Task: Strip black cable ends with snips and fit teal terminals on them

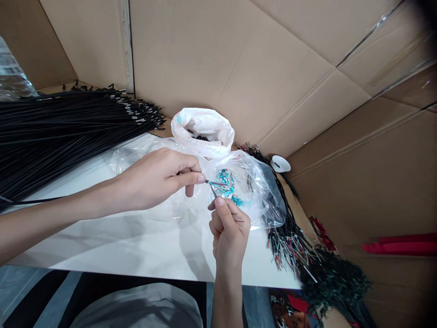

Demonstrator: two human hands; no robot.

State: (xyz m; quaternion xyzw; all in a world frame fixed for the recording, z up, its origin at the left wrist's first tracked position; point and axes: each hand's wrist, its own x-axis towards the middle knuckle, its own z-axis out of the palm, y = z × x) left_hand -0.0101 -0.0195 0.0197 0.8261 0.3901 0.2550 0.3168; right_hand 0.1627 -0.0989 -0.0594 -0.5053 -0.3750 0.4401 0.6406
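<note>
The left hand [160, 180] pinches the end of a thin black cable between thumb and forefinger, its bare metal tip [207, 181] just showing past the fingertips. The right hand [229, 228] is closed in a pinch on a small slender piece [214, 190], too small to identify, raised so that its upper end touches or nearly touches that tip.

All positions below are taken from the clear plastic bag of small teal parts [239, 187], which lies on the white tabletop [143, 246]. Both hands meet at the bag's near left edge. A white rolled-down plastic bag [203, 127] stands directly behind it. A large bundle of long black cables [61, 123] lies well to its left. A heap of short multicoloured wire pieces [290, 237] lies to its right, with a small white cup [280, 163] behind that heap. Brown cardboard walls [239, 59] stand beyond.

Judgement: joining the two pieces cleanly calls for both pinches close to the ends, the parts held in one line, and steady wrists.

No brand, label or legible writing is visible.
</note>
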